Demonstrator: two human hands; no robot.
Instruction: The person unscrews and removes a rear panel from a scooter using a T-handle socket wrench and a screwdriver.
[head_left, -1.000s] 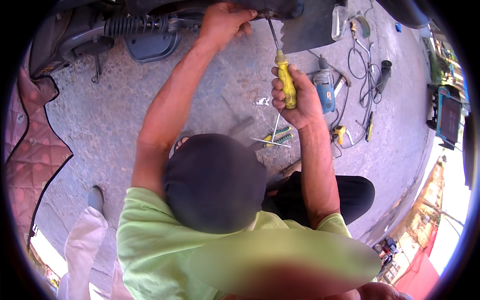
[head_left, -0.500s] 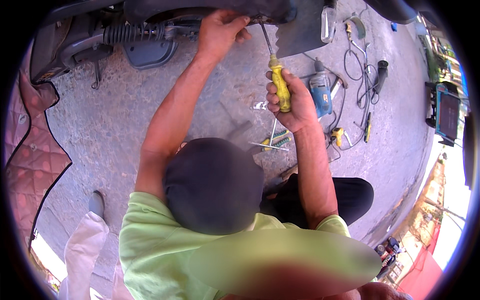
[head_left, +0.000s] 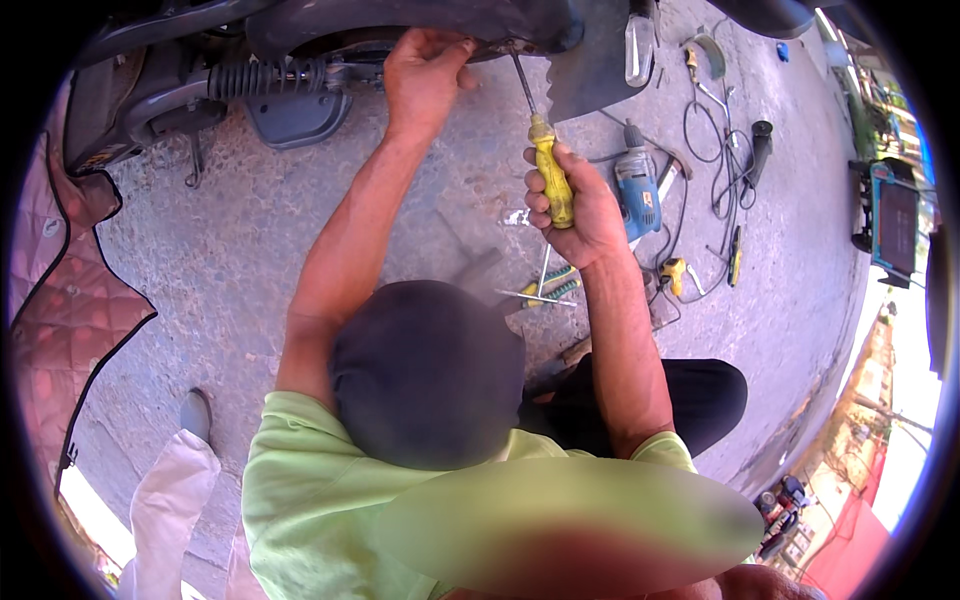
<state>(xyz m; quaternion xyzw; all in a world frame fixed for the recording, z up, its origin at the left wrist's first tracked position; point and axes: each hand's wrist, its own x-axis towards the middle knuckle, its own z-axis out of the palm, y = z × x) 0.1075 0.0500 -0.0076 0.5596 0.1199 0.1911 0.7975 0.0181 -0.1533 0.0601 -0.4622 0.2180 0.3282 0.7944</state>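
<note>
My left hand (head_left: pixel 425 75) reaches up to the dark underside of a scooter (head_left: pixel 400 20) and grips its edge beside a rusty fastener. A yellow-handled screwdriver (head_left: pixel 550 180) is gripped in my right hand (head_left: pixel 580 210). Its metal shaft slants up and left, and the tip meets the scooter body close to my left fingers. Both forearms stretch forward over rough grey concrete (head_left: pixel 250 230). A dark cap (head_left: pixel 425 370) and a light green shirt (head_left: pixel 320 480) fill the lower middle of the view.
A blue power drill (head_left: pixel 637 190), black cables (head_left: pixel 715 150), a small yellow tool (head_left: pixel 675 272) and green-handled hand tools (head_left: pixel 548 285) lie on the ground to the right. The scooter's coil spring (head_left: pixel 265 75) is upper left. A red quilted mat (head_left: pixel 50 300) and a grey shoe (head_left: pixel 195 412) are at left.
The scooter's underside has slid slightly lower and left in the view. My right hand has stayed on the screwdriver, its tip still at the scooter, and my left hand keeps its grip.
</note>
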